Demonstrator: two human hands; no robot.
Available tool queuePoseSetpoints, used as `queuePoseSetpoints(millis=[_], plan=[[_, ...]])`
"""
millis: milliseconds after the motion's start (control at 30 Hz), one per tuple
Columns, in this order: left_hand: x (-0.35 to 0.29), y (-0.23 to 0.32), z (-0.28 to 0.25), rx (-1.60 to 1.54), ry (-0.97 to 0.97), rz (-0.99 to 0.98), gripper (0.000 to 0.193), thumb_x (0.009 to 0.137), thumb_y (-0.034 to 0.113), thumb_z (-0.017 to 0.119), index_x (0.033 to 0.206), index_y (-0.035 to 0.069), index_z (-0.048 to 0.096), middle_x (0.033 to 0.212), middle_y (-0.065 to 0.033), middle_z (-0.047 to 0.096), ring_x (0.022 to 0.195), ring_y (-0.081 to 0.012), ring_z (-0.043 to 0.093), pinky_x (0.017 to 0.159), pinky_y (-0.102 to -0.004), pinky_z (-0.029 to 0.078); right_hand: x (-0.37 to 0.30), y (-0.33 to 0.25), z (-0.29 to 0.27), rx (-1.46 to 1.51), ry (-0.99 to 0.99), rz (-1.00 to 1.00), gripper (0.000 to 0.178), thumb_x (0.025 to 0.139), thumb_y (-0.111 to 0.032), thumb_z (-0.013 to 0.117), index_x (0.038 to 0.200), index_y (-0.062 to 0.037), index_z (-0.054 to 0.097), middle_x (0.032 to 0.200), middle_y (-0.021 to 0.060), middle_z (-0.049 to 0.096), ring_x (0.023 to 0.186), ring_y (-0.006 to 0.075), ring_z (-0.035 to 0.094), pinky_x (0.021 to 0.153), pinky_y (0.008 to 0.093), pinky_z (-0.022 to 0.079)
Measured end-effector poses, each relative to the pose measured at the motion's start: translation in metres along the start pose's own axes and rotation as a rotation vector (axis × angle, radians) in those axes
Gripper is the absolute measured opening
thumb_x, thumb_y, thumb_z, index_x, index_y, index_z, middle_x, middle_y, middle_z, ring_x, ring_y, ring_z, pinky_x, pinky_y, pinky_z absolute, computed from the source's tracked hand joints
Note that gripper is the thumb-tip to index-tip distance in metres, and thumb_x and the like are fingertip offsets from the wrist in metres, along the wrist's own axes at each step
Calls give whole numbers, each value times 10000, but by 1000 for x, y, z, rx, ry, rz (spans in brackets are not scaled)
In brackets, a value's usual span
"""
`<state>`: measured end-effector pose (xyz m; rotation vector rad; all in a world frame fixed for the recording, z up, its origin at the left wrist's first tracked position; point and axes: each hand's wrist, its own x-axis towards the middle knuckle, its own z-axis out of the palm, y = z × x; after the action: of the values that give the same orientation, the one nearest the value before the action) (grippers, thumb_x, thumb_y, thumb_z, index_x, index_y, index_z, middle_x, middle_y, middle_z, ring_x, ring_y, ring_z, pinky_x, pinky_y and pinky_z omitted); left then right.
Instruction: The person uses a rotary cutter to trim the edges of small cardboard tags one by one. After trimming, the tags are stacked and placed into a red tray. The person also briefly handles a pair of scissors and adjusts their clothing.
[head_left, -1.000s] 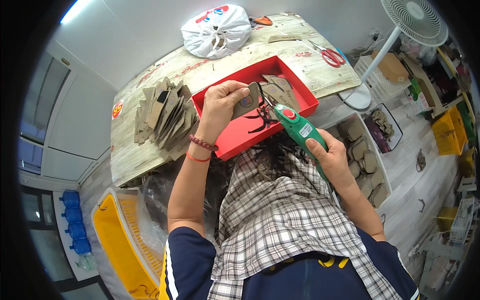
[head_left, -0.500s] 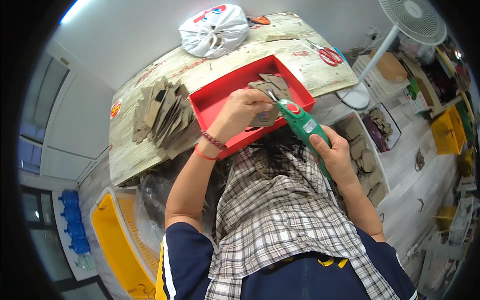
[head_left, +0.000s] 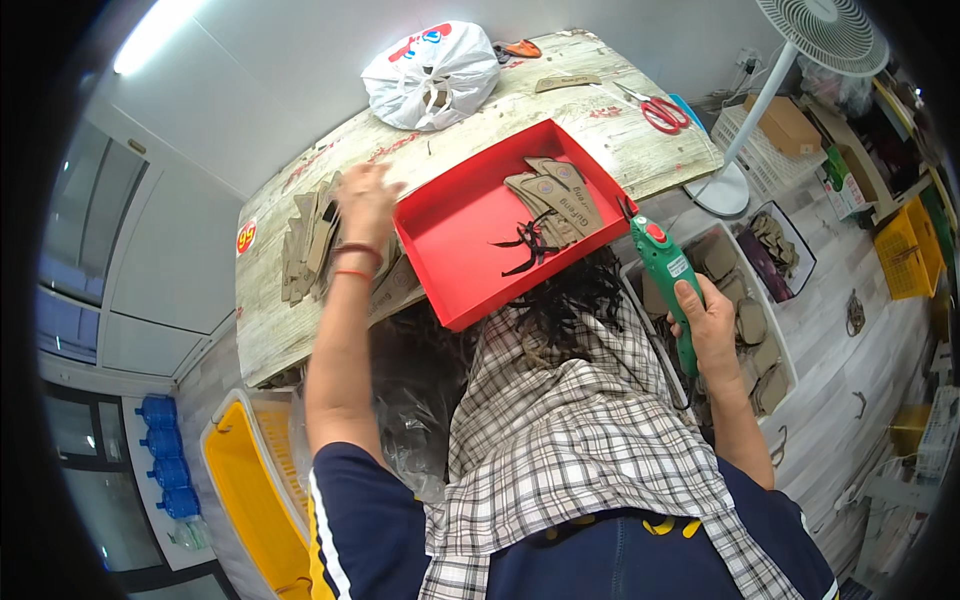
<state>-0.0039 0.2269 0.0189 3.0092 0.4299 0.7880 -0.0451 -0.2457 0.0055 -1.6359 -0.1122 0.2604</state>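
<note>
My right hand [head_left: 704, 312] is wrapped round green electric scissors [head_left: 662, 262] with a red button. Their dark blade tips point up beside the right corner of a red box tray [head_left: 455, 215]. Inside the tray lie several tan fabric pieces [head_left: 550, 200] and loose black strip scraps [head_left: 530, 243]. My left hand [head_left: 366, 205], blurred by motion, is over the right side of a heap of similar tan pieces [head_left: 300, 250] on the table. Whether its fingers grip one cannot be made out.
Black scraps [head_left: 570, 300] lie on my checked apron [head_left: 580, 430]. Farther back on the table [head_left: 620, 165] are a white plastic bag [head_left: 430, 75] and red-handled scissors [head_left: 665, 115]. A fan [head_left: 760, 110] stands at right, near a white bin [head_left: 775, 345]. A yellow basket [head_left: 245, 490] is at left.
My left hand has left the fabric piece it held at the blades and moved left to the heap. The electric scissors have moved right, away from the tray's middle; that piece is no longer at the blades.
</note>
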Motion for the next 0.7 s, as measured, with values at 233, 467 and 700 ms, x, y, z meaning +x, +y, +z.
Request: queuePoseSetpoints(millis=[233, 467, 700], plan=[[-20, 179, 83, -57, -166, 209, 417, 768, 398, 683, 988, 44, 658, 1091, -121, 544, 1112, -286, 444, 920, -446, 343, -2, 7, 1, 8, 29, 4, 408, 909, -371, 625, 1072, 2, 620, 730, -19, 556, 599, 42, 492, 505, 203, 413], [-25, 189, 82, -358, -105, 48, 415, 680, 116, 729, 1050, 38, 557, 1024, -134, 593, 1123, -303, 499, 1027, -438, 281, 1, 19, 0, -29, 30, -33, 423, 899, -376, 637, 1077, 7, 626, 675, -5, 536, 548, 56, 481, 491, 228, 407], [-17, 172, 9, -1758, -126, -350, 88, 807, -43, 646, 885, -3, 657, 806, -49, 674, 718, -105, 614, 678, -256, 507, 13, -6, 15, -111, 70, -215, 431, 892, -378, 647, 1087, 6, 624, 677, -6, 556, 563, 47, 472, 512, 227, 397]])
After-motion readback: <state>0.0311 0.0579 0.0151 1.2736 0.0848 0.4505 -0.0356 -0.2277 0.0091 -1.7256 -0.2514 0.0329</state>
